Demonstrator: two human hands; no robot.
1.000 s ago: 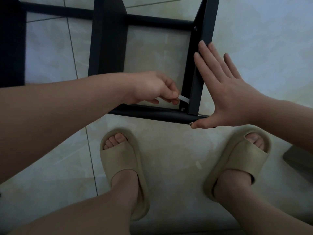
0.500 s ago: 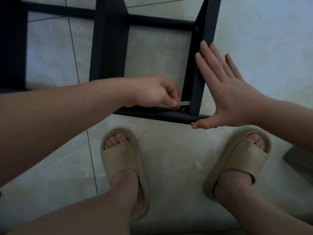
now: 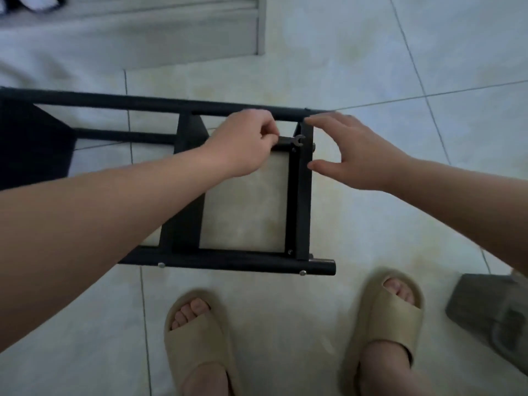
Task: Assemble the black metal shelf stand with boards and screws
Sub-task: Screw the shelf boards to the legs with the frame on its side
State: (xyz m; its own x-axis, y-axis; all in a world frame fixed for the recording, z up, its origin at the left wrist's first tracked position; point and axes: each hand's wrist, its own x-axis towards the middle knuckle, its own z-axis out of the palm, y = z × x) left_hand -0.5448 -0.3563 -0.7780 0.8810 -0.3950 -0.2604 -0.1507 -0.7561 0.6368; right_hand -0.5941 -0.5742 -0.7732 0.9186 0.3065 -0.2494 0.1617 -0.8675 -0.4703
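Left hand [image 3: 245,144] pinches the handle of a small flat wrench [image 3: 290,140], whose open end points at the far corner of the shelf stand [image 3: 184,238], where the cross bar [image 3: 303,201] meets the far rail [image 3: 114,102]. Right hand [image 3: 354,155] holds nothing. Its fingers are spread and loosely bent just beside that same corner, with the thumb tip close to the outer face of the cross bar. Motion blur hides whether it touches the metal.

Both hands have moved. 1 second ago, and again half a second ago, the left hand worked the wrench at the near corner of this bar, close to the feet, while the right palm lay flat along the bar to steady it. Now that near fastener [image 3: 290,252] sits unattended and the work has shifted to the other end. This suggests the near joint is finished and the far 1 comes next.

The wrench end looks just above the far fastener [image 3: 294,150], not yet seated on it. It probably has to slip onto the nut while the right hand braces the bar or holds the bolt head [image 3: 314,147] on the outer side.

The stand lies on the tiled floor [image 3: 371,81] in front of the person's 2 beige slippers [image 3: 200,338]. 2 screw heads [image 3: 161,264] show along the near rail [image 3: 243,261].
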